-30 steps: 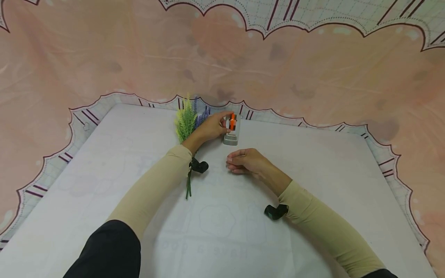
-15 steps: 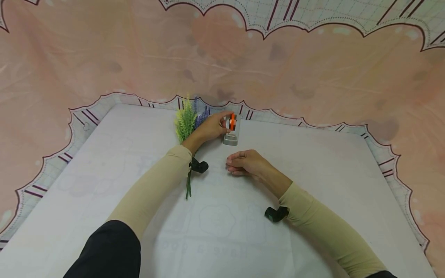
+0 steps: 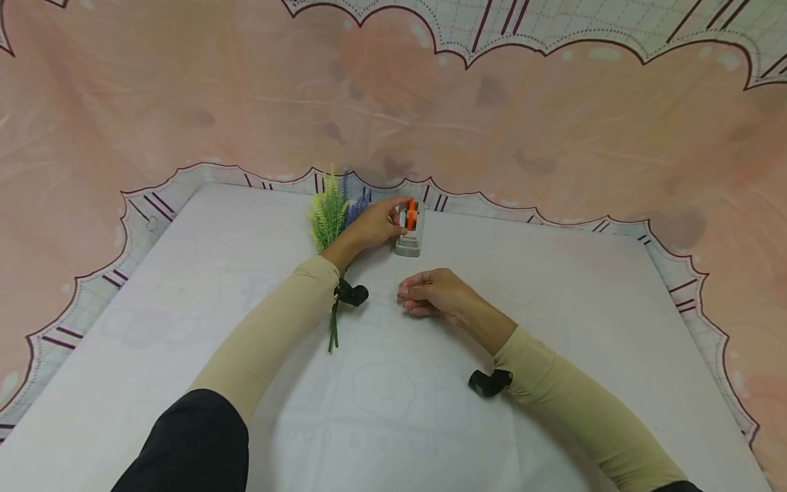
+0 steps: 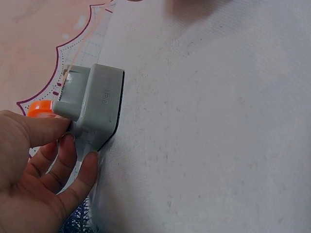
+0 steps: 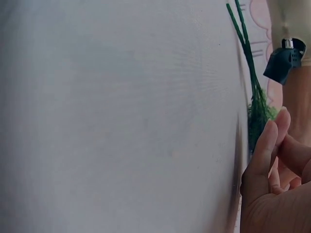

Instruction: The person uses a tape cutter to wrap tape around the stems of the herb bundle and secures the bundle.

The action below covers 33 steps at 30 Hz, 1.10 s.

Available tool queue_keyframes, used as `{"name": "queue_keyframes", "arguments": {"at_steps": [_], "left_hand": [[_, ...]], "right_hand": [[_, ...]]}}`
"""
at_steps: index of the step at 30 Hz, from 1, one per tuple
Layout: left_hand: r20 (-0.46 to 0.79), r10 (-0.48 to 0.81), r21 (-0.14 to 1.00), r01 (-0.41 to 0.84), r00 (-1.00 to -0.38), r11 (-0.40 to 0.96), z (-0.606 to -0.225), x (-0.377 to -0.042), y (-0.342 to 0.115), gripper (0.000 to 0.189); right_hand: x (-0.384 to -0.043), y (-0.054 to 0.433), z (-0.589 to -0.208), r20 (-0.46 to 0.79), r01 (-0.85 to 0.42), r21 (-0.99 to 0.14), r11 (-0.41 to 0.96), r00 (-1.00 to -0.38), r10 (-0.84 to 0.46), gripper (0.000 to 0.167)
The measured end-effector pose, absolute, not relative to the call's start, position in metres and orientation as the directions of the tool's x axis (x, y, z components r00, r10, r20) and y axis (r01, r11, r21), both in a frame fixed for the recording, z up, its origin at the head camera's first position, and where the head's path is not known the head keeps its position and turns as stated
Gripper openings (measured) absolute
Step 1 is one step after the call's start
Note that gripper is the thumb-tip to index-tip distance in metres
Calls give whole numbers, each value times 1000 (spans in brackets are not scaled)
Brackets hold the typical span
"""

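A grey tape dispenser [image 3: 408, 249] with an orange roll core [image 3: 411, 217] stands near the far edge of the white table. My left hand [image 3: 370, 227] grips its side, thumb near the roll and fingers lower down. In the left wrist view a thin strip of tape [image 4: 90, 35] stretches from the cutter end of the dispenser [image 4: 104, 97] toward the top of the picture. My right hand [image 3: 445, 294] hovers nearer to me, thumb and fingertips pinched together at the tape's end; the clear tape itself hardly shows there. Under my left wrist lie artificial flower sprigs [image 3: 328, 213].
Yellow-green and purple flower heads [image 3: 358, 207] point to the far edge, their green stems [image 3: 333, 335] toward me. Both wrists carry black cameras [image 3: 490, 383]. A white sheet [image 3: 381, 451] covers the table, bordered by a scalloped printed cloth [image 3: 590, 232].
My right hand has drawn slightly toward me and to the left, away from the dispenser, still pinched. The left hand, dispenser and flowers have stayed in place.
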<state>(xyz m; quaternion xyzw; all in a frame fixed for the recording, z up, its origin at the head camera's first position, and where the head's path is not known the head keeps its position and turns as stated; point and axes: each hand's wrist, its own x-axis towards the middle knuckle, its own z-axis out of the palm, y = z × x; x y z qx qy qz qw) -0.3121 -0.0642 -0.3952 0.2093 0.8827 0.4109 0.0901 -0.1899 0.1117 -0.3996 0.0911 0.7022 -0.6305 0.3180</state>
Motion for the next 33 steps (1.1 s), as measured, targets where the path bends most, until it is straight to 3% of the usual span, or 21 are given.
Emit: {"name": "queue_keyframes", "arguments": {"at_steps": [21, 33], "left_hand": [[1, 467, 770, 299, -884, 564, -386, -307, -68, 71], [36, 514, 787, 341, -857, 513, -371, -290, -92, 63]], "right_hand": [[-188, 114, -398, -563, 501, -825, 263, -771, -297, 19], [-188, 119, -394, -568, 498, -822, 278, -756, -326, 24]]}}
